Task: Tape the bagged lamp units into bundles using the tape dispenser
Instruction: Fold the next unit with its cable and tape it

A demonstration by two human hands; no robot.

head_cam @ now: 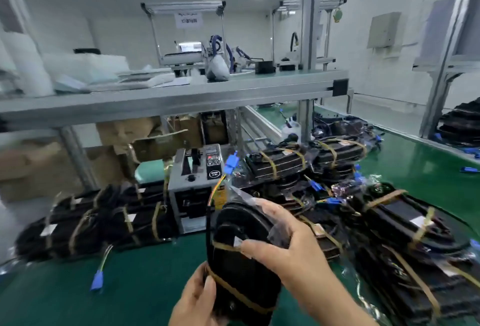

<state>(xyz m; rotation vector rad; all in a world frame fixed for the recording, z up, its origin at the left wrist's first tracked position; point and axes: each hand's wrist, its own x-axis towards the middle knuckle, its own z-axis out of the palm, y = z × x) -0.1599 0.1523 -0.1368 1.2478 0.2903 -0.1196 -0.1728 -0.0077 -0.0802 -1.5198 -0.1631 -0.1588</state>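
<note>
**Held item.** The left hand (pixel 200 299), at the bottom centre of the frame, grips the lower end of the bundle of bagged lamp units (pixel 241 268), with its thumb lying by the lower tape band (pixel 241 295). The bundle is held off the green mat (pixel 130 286), with its long axis running up the frame. The right hand (pixel 293 247) curls its fingers over the upper right edge, and its thumb presses beside the upper tape band (pixel 223 246).

**Handling.**
- The units look rigid and fairly dense, so support both ends.
- The clear bag film is probably slippery and loose at the top. Grip across the black bodies, not the film.
- A wire with a blue connector (pixel 231 163) sticks out of the top. It is likely to snag, so do not lift by it.

**Surroundings.**
- Left of centre: a row of taped bundles (pixel 91 224) lies on the mat. A loose lead with a second blue connector (pixel 97 280) lies just in front of it.
- Centre: the tape dispenser (pixel 197 177) stands just behind the held bundle. The bundle's top and the wire partly cover the dispenser's front, so the outlet cannot be seen clearly.
- Right: a larger pile of taped bundles (pixel 402 247) lies close to the right hand and leaves little room to set anything down.
- Above: a metal shelf (pixel 168 92) overhangs the dispenser and limits upward clearance.
</note>
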